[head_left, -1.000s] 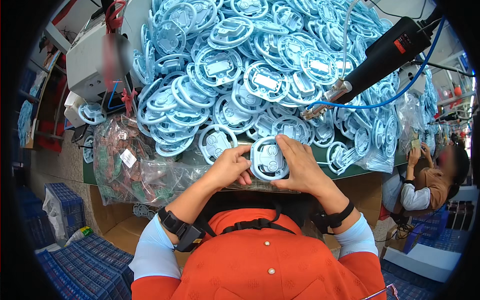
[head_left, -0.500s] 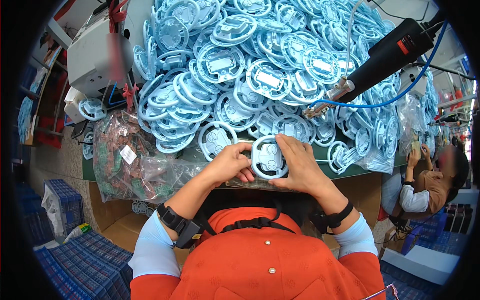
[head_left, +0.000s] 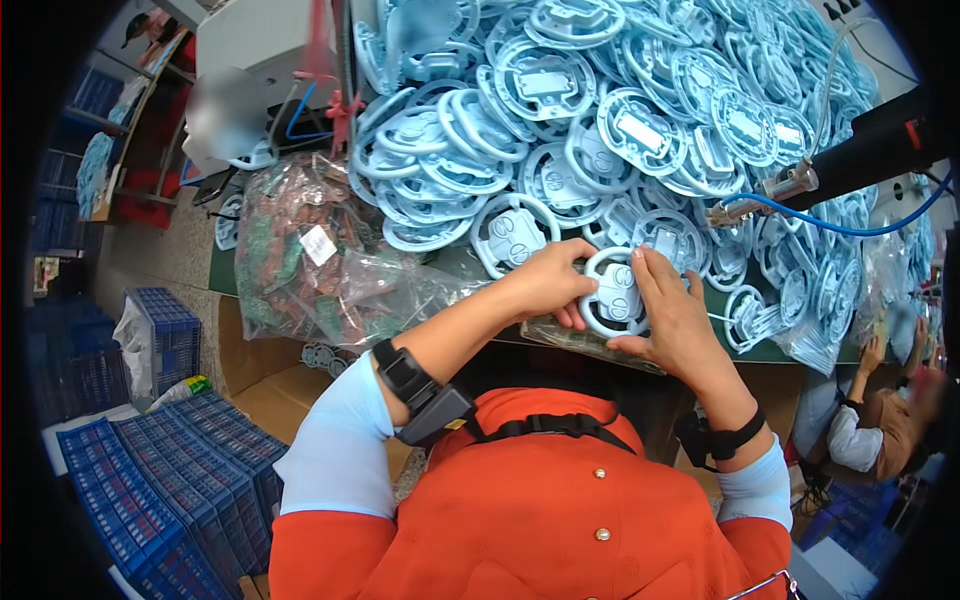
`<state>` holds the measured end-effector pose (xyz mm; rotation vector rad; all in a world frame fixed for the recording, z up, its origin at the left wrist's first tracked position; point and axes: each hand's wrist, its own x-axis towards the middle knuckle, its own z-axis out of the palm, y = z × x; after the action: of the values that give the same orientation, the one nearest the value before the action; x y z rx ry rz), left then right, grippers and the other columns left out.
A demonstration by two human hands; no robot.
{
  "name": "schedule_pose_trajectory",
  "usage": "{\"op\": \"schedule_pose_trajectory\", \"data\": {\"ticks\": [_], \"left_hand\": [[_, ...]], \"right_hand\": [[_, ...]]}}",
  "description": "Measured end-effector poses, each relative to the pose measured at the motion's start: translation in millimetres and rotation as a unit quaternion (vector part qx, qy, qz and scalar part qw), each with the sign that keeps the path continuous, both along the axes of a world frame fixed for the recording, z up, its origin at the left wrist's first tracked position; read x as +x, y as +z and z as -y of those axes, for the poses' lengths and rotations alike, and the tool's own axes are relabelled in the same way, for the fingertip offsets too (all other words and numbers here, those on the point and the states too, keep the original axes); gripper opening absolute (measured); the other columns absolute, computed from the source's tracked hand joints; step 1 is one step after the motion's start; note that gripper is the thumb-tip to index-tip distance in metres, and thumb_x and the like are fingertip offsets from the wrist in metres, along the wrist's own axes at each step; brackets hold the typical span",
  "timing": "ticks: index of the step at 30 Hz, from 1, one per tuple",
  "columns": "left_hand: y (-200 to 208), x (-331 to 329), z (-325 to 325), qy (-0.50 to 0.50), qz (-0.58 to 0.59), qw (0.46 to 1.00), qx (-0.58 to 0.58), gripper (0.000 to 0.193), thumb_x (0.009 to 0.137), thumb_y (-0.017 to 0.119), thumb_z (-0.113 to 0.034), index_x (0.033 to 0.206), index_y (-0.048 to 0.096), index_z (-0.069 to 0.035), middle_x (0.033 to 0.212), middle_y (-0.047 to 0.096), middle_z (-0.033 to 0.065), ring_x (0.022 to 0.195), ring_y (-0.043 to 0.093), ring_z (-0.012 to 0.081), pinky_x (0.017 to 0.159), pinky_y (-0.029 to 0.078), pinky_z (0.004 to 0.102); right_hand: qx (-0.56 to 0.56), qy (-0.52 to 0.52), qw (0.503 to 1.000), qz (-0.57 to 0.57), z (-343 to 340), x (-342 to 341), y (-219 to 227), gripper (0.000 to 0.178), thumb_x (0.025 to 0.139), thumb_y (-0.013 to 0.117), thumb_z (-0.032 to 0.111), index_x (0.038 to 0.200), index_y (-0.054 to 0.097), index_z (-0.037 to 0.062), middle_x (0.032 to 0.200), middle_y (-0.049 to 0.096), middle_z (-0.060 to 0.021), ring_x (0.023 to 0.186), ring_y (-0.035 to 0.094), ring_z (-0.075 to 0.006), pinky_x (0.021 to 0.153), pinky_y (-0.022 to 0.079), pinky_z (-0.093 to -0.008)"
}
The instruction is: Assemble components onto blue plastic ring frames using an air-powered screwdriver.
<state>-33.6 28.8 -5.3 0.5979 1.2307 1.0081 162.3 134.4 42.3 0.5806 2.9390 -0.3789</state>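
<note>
A light blue plastic toy steering wheel (head_left: 612,292) is held between my two hands over the table's front edge, its face with raised round shapes upward. My left hand (head_left: 552,284) grips the left rim with thumb and fingers. On the other side my right hand (head_left: 682,308) is closed round the right rim, fingers at the top and thumb low down. Just beyond my left hand lies a similar wheel part (head_left: 513,236). Behind it rises a big heap of light blue wheel parts (head_left: 545,80), some lying with the hollow back upward.
A black screwdriver-like power tool (head_left: 868,148) with a blue hose slants in from the right above the heap. Left of my arm, a clear bag of circuit boards (head_left: 290,255) lies on the green table. Blue crates (head_left: 165,490) stand lower left; another person (head_left: 870,430) sits at right.
The whole view has swung left, so the heap, table and hands appear farther right. Both hands keep hold of the same steering wheel, with little movement against the table.
</note>
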Motion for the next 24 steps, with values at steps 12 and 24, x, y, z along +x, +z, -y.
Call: {"op": "schedule_pose_trajectory", "data": {"ticks": [12,24], "left_hand": [[-26.8,-0.5,30.4,0.078,-0.564,0.683,0.457,0.027,0.085,0.066,-0.006,0.111,0.06,-0.004,0.101,0.07,0.0167,0.086,0.07,0.0332,0.07,0.057,0.0383],[-10.3,-8.6,58.0,-0.044,-0.65,0.616,0.443,0.017,0.079,0.063,-0.01,0.094,0.061,-0.003,0.122,0.062,0.0209,0.115,0.062,0.0353,0.095,0.052,0.0455]], "right_hand": [[-0.252,-0.132,0.728,-0.624,-81.6,-12.9,105.5,0.053,0.084,0.061,0.004,0.133,0.046,-0.0076,0.116,0.061,-0.0127,0.113,0.059,-0.0231,0.1,0.045,-0.0364],[-0.321,0.035,0.749,-0.578,-86.8,-49.6,165.9,0.042,0.087,0.061,0.004,0.127,0.051,-0.0065,0.094,0.063,-0.0144,0.078,0.068,-0.0268,0.076,0.059,-0.0427]]}}
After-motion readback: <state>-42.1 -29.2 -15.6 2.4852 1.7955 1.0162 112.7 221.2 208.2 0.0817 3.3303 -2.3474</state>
